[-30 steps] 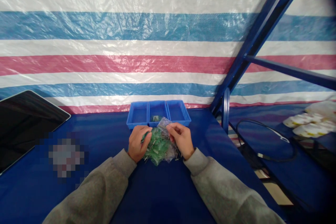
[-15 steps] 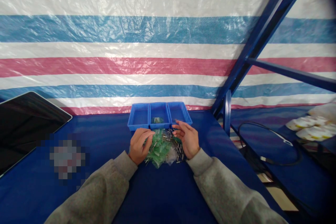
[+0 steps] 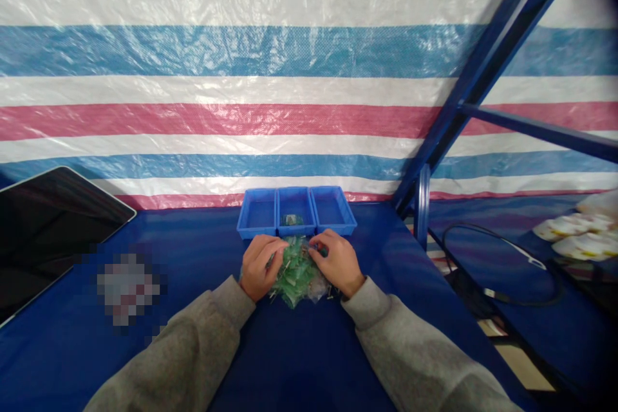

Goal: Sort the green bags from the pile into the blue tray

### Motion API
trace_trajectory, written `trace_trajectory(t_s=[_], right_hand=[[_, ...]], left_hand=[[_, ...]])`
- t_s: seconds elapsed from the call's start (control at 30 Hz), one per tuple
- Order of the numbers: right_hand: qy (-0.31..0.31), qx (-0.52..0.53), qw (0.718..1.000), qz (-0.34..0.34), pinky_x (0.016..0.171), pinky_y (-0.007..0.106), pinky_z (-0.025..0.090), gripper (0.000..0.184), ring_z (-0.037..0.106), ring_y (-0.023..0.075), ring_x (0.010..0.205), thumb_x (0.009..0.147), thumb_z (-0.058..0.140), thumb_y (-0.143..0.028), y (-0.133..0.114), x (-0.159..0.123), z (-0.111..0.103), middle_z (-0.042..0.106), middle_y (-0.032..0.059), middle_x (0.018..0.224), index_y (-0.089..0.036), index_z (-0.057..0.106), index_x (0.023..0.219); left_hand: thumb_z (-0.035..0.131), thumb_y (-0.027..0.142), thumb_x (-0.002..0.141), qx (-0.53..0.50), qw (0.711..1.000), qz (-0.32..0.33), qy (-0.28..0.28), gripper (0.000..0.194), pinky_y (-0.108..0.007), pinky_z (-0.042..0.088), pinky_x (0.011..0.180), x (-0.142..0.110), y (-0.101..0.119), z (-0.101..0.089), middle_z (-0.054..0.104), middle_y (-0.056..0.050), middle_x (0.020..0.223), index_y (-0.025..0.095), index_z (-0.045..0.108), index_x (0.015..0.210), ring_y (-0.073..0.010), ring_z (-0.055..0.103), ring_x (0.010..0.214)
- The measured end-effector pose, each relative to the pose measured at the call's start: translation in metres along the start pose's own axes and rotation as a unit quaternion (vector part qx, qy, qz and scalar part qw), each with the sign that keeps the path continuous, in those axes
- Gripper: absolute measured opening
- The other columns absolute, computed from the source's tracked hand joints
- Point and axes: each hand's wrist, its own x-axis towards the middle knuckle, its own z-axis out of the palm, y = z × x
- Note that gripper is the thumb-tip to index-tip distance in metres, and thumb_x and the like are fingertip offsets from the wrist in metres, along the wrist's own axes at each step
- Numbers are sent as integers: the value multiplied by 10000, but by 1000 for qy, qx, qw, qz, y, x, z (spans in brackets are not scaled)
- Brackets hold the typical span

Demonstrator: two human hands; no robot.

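Note:
A loose pile of small green and clear plastic bags (image 3: pixel 295 280), with thin metal pieces among them, lies on the blue table. My left hand (image 3: pixel 261 267) is at the pile's left edge, thumb and fingertips drawn together; whatever they hold is too small to make out. At the pile's upper right, my right hand (image 3: pixel 340 264) has its thumb and forefinger closed in a pinch, their tips among the pieces. What sits in that pinch cannot be made out. Just behind the pile stand three joined blue trays (image 3: pixel 296 230); a small greenish packet (image 3: pixel 291 219) lies in the middle one.
A dark-screened tablet or monitor (image 3: pixel 53 232) lies at the left, with a pixelated patch (image 3: pixel 128 286) near it. Blue metal frame posts (image 3: pixel 421 206) rise at the right. Beyond them are a black cable (image 3: pixel 512 301) and white-and-yellow items (image 3: pixel 584 235). A striped plastic sheet (image 3: pixel 290 119) hangs behind.
My right hand let go of a clear plastic bag, lifted with its fingers apart, then came down onto the pile and closed in a pinch. My left hand has stayed nearly in place.

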Motion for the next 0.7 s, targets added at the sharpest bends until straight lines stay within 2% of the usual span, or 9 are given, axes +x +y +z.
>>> trace_trajectory(t_s=[0.2,0.4,0.57,0.7], right_hand=[[-47,-30,998,-28,705,255,423,75,568,150,745,781,605,-269,2,-2,8,574,11,818,-234,651,829],[-60,-72,994,-59,734,252,413,35,550,158,810,820,575,-222,0,-3,8,562,15,821,-217,600,796],[-56,-82,991,-92,741,268,420,33,536,180,842,825,560,-174,1,-2,12,571,37,855,-202,569,810],[-19,-30,995,-96,749,278,428,70,547,183,834,860,495,-176,2,-1,13,587,45,859,-199,559,840]], left_hand=[[499,98,823,-5,1000,9,6,156,-304,472,716,3,3,0,629,-67,838,157,605,921,-162,574,791],[504,95,818,-10,1000,2,0,156,-315,469,727,4,4,1,630,-71,841,156,607,917,-166,569,797],[503,101,818,-5,1000,4,0,151,-308,469,710,3,3,1,632,-71,833,156,610,910,-162,569,776],[500,99,819,-4,1000,8,3,154,-308,471,714,4,4,0,633,-72,832,156,611,909,-164,574,785]])
